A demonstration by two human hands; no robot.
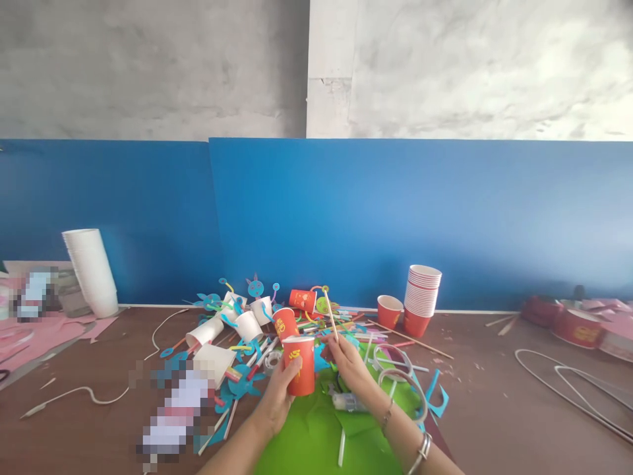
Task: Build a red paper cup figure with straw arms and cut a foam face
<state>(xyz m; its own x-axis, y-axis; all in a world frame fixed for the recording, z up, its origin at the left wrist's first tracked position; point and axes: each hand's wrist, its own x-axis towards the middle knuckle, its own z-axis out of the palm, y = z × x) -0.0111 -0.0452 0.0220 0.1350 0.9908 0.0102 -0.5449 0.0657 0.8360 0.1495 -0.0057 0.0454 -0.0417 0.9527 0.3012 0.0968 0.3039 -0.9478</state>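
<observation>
My left hand (277,390) is wrapped round a red paper cup (300,363), held upright above a green sheet (316,439). My right hand (348,361) pinches a thin wooden stick (330,315) that points up and slightly left, just right of the cup's rim. Behind the cup lies a pile of finished cup figures (247,316), white and red cups with blue foam heads and curled coloured straws.
A stack of red cups (421,298) and a single red cup (389,311) stand at the back right. A tall stack of white cups (91,270) leans at the left. Tape roll (271,360), straws, foam scraps and white wire loops (568,382) lie about the brown table (494,422).
</observation>
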